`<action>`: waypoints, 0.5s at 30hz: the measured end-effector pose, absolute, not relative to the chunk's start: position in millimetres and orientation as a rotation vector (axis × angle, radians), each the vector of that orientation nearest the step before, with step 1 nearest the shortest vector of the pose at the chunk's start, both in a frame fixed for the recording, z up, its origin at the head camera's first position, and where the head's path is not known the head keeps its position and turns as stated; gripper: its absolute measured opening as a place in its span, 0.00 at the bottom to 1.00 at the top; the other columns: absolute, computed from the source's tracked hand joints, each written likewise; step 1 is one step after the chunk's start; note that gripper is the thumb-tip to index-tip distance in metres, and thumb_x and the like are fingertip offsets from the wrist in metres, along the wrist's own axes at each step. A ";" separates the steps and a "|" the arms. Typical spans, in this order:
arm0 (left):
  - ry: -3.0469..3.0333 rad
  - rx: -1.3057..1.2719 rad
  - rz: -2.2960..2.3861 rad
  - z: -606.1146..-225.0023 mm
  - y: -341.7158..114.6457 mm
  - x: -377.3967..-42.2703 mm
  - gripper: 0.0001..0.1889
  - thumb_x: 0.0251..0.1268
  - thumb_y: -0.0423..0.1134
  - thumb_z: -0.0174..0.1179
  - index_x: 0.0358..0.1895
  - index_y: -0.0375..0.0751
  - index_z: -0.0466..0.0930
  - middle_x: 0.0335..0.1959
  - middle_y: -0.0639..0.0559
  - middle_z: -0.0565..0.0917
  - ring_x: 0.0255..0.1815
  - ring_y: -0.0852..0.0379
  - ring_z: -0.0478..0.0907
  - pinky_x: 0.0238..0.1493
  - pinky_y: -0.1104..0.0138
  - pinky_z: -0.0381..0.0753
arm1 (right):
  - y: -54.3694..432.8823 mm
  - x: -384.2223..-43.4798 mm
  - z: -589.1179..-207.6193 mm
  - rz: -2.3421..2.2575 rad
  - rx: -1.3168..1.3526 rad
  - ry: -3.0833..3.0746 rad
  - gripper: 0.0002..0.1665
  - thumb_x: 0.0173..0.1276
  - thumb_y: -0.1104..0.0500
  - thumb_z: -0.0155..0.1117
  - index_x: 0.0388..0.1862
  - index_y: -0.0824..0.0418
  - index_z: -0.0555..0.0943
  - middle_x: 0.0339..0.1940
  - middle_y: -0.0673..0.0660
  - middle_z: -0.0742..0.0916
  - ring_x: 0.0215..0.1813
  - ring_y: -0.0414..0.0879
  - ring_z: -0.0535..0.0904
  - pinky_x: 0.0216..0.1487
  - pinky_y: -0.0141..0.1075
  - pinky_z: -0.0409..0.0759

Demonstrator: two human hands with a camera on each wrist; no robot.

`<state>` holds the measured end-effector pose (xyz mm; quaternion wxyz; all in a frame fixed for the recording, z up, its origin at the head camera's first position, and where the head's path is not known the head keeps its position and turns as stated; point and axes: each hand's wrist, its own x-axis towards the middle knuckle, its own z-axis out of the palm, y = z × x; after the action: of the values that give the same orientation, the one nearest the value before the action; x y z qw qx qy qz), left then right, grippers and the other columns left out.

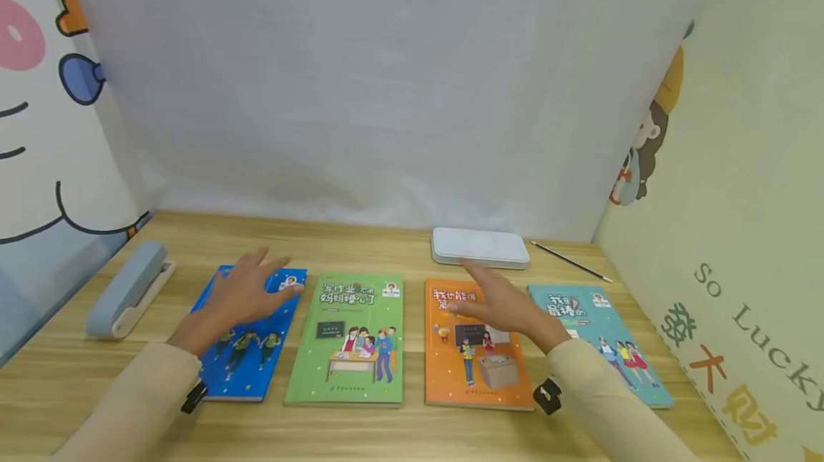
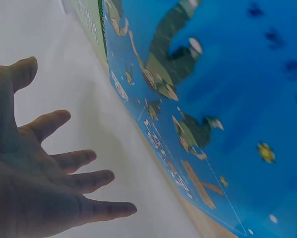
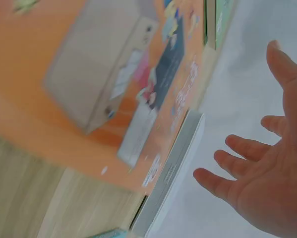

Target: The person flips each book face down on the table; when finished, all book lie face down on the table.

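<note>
Over the blue book (image 1: 241, 355) hovers my left hand (image 1: 241, 297), its fingers spread and nothing in them. My right hand (image 1: 505, 305) is above the orange book (image 1: 476, 355), also with spread fingers and an empty palm. Between the two hands lies a green book (image 1: 347, 340), and a teal book (image 1: 618, 347) is partly covered by the right forearm. In the left wrist view the left hand (image 2: 54, 168) stands apart from the blue cover (image 2: 227, 99). The right wrist view shows the right hand (image 3: 257, 163) clear of the orange cover (image 3: 39, 74).
A blue-grey stapler (image 1: 129, 290) stands at the left of the wooden table (image 1: 360, 437). Behind the books are a white case (image 1: 479, 246) and a thin dark pencil-like stick (image 1: 573, 262). A grey-white cloth (image 1: 354, 90) hangs at the back, with printed panels on both sides.
</note>
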<state>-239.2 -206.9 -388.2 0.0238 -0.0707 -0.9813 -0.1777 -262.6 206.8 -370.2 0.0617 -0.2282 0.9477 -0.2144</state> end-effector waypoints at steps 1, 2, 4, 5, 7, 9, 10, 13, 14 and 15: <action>-3.050 -0.229 -0.535 -388.9 -209.1 -237.5 0.39 0.68 0.62 0.56 0.74 0.39 0.65 0.75 0.23 0.55 0.74 0.20 0.52 0.63 0.21 0.51 | 202.9 -263.9 -369.1 -0.668 -0.690 2.845 0.54 0.68 0.36 0.64 0.81 0.60 0.53 0.80 0.64 0.63 0.79 0.66 0.59 0.75 0.63 0.60; -3.063 -0.238 -0.524 -389.6 -210.9 -235.9 0.39 0.68 0.62 0.57 0.73 0.38 0.66 0.75 0.22 0.56 0.73 0.19 0.53 0.63 0.22 0.54 | 199.1 -265.4 -368.4 -0.681 -0.688 2.829 0.53 0.68 0.37 0.64 0.81 0.59 0.54 0.80 0.64 0.63 0.79 0.65 0.59 0.75 0.63 0.61; -3.082 -0.257 -0.514 -390.8 -213.5 -233.6 0.39 0.68 0.61 0.58 0.73 0.37 0.66 0.74 0.21 0.58 0.72 0.19 0.56 0.62 0.23 0.59 | 191.8 -269.1 -367.8 -0.716 -0.689 2.800 0.53 0.66 0.37 0.66 0.81 0.57 0.55 0.80 0.63 0.65 0.78 0.64 0.61 0.74 0.62 0.63; -3.093 -0.266 -0.510 -391.2 -214.7 -232.5 0.39 0.68 0.61 0.58 0.72 0.36 0.67 0.73 0.20 0.58 0.71 0.19 0.57 0.61 0.24 0.61 | 187.9 -271.0 -367.5 -0.726 -0.700 2.788 0.53 0.66 0.38 0.67 0.81 0.58 0.56 0.79 0.63 0.66 0.78 0.64 0.62 0.74 0.62 0.64; -3.115 -0.279 -0.510 -391.5 -216.9 -229.9 0.39 0.67 0.60 0.59 0.72 0.35 0.67 0.73 0.20 0.59 0.71 0.19 0.58 0.61 0.26 0.64 | 179.9 -275.0 -367.3 -0.738 -0.727 2.762 0.53 0.66 0.40 0.69 0.80 0.58 0.57 0.78 0.63 0.67 0.76 0.63 0.65 0.72 0.61 0.66; -3.134 -0.288 -0.497 -392.0 -219.9 -227.3 0.39 0.66 0.59 0.61 0.71 0.35 0.68 0.72 0.19 0.60 0.70 0.19 0.58 0.61 0.27 0.64 | 170.7 -279.1 -367.4 -0.744 -0.765 2.737 0.52 0.65 0.42 0.70 0.80 0.60 0.57 0.77 0.64 0.68 0.75 0.63 0.66 0.71 0.60 0.69; -3.144 -0.292 -0.486 -392.4 -221.7 -225.9 0.39 0.65 0.59 0.62 0.71 0.35 0.69 0.72 0.19 0.60 0.70 0.18 0.58 0.61 0.27 0.65 | 165.7 -281.0 -367.3 -0.749 -0.786 2.722 0.52 0.66 0.43 0.70 0.80 0.61 0.57 0.77 0.65 0.69 0.75 0.64 0.67 0.70 0.60 0.69; -3.170 -0.302 -0.467 -394.0 -227.6 -222.2 0.38 0.64 0.58 0.64 0.70 0.36 0.70 0.72 0.20 0.60 0.71 0.18 0.57 0.63 0.27 0.64 | 150.9 -286.3 -366.6 -0.764 -0.808 2.695 0.52 0.65 0.45 0.72 0.79 0.59 0.58 0.74 0.67 0.71 0.73 0.63 0.69 0.69 0.59 0.71; -3.179 -0.305 -0.468 -394.7 -229.5 -221.3 0.38 0.63 0.58 0.64 0.70 0.37 0.70 0.72 0.20 0.60 0.71 0.18 0.56 0.63 0.27 0.63 | 146.5 -288.2 -366.6 -0.769 -0.812 2.688 0.51 0.64 0.45 0.72 0.79 0.59 0.58 0.74 0.67 0.72 0.73 0.63 0.70 0.69 0.58 0.72; -3.188 -0.303 -0.474 -395.4 -231.3 -220.5 0.38 0.63 0.58 0.65 0.70 0.38 0.70 0.72 0.20 0.59 0.71 0.18 0.55 0.63 0.27 0.62 | 142.4 -289.9 -366.3 -0.779 -0.807 2.681 0.51 0.64 0.46 0.73 0.80 0.57 0.59 0.73 0.67 0.72 0.72 0.63 0.70 0.69 0.58 0.72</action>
<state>-220.5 -231.3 -395.4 -0.0481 -0.0935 -0.9836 -0.1463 -289.9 142.4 -366.3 0.1173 -0.2757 0.9162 -0.2661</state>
